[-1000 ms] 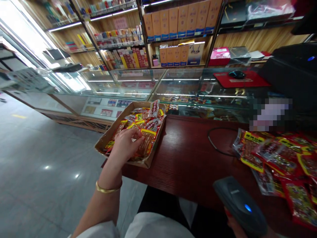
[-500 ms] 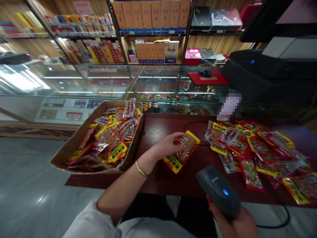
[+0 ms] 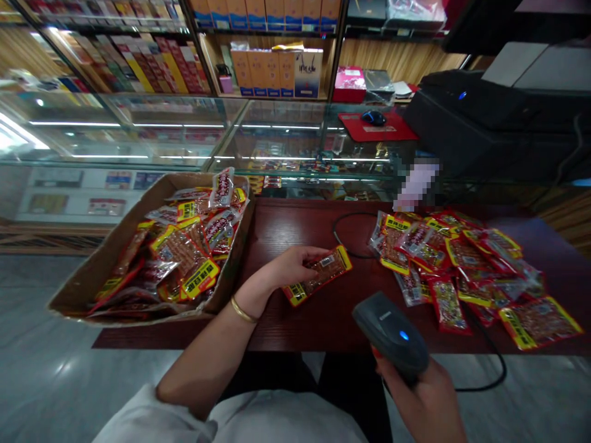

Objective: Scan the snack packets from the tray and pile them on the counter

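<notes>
My left hand (image 3: 295, 266), with a gold bangle on its wrist, is closed on a snack packet (image 3: 325, 271) with yellow ends and a brown middle. The packet is tilted just over the dark red table (image 3: 277, 227). Wrapped round the handle of a dark barcode scanner (image 3: 392, 335), my right hand (image 3: 427, 394) holds it at the table's front edge. A blue light glows on the scanner, and its head points toward the packet. An open cardboard box (image 3: 60, 304) full of similar packets stands left of my left hand. Right of the scanner lies a loose pile of packets (image 3: 443, 264).
The scanner's black cable (image 3: 501, 375) loops off the table's front edge at right. Beyond the table runs a glass display counter (image 3: 258, 123) bearing a mouse (image 3: 373, 117) on a red mat (image 3: 351, 129). A black machine (image 3: 462, 123) occupies the far right.
My left hand has tilted the packet, so it looks narrower now. My right hand still holds the scanner. The whole view has shifted, with the scene sitting further left and higher.
</notes>
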The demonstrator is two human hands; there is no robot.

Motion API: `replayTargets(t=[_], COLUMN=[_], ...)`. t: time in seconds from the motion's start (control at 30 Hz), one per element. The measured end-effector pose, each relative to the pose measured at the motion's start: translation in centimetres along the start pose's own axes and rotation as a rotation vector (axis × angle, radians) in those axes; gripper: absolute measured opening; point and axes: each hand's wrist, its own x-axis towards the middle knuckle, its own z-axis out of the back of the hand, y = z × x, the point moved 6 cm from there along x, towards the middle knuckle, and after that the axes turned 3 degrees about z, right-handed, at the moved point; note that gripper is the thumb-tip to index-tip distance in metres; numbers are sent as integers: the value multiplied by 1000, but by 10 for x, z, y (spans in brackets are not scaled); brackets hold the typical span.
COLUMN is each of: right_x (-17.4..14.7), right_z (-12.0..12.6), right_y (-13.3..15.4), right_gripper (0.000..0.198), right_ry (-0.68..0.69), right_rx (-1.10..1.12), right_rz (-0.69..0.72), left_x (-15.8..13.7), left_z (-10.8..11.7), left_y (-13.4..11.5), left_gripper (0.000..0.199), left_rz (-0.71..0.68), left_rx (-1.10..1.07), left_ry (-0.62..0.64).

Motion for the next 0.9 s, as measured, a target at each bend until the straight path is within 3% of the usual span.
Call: replayTargets(t=[0.17, 0.33, 0.47, 0.57, 0.73, 0.9], right_x=[-1, 0, -1, -3, -10, -14], right_z=[1, 3, 6, 10, 20, 33], right_y=[0, 4, 8, 5, -7, -13], right_gripper=[42, 43, 41, 38, 38, 42], right_ry=[14, -14, -58, -119, -178, -252], right_rx=[2, 22, 79, 110, 133, 94], right_rz=[-27, -80, -94, -131, -146, -176], left_x=[-1, 1, 3, 16, 79, 149], left_z=[-2, 3, 7, -4, -52, -104], left_y=[0, 4, 14, 11, -36, -99], left_gripper=[62, 63, 59, 55, 47, 43], left_rz=[26, 49, 122, 126, 12, -95], left_rx=[-46, -128, -368, -587, -571, -234], left_ry=[23, -57, -191, -210, -159, -40])
